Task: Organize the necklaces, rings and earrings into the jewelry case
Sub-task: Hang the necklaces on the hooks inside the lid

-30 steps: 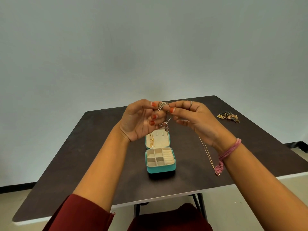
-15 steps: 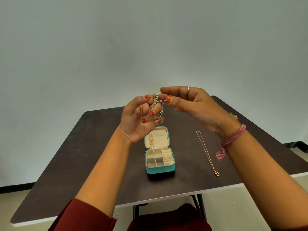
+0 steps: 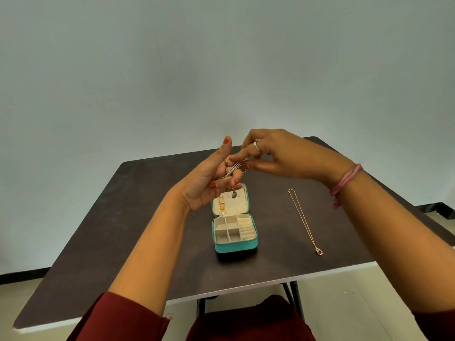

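Both hands raised above the open jewelry case (image 3: 234, 232) on the counter (image 3: 128, 217): left hand (image 3: 209, 183) palm-up with silver necklace (image 3: 235, 168) draped over curled fingers, right hand (image 3: 275, 153) pinching the same chain from the right, pendant (image 3: 234, 193) dangling straight down over the case lid. Chain's held run slanting up to the right, case directly below and slightly nearer, so probably a short lowering move toward the lid. Gold necklace (image 3: 305, 221) lying lengthwise on the counter right of the case, nearer the right hand, untouched.
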